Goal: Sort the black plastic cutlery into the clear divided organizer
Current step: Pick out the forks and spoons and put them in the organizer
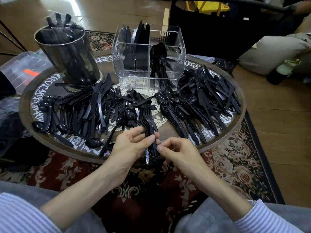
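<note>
My left hand [133, 145] grips a stacked bundle of black forks [148, 121] by the handles, tines pointing away from me over the table's near edge. My right hand [176, 152] sits just right of the handles, its fingertips touching them. The clear divided organizer [175, 41] stands at the back middle, with knives in its back left section, spoons in the front right section and forks at the back right. Loose black cutlery lies in heaps to the left [80, 111] and right [202, 105] on the round table [235, 125].
A tall dark cylinder holder [70, 58] with wrapped cutlery stands at the back left. A clear plastic bin [21, 68] sits left of the table. A black chair [218, 31] is behind, and a patterned rug [235, 174] lies underneath.
</note>
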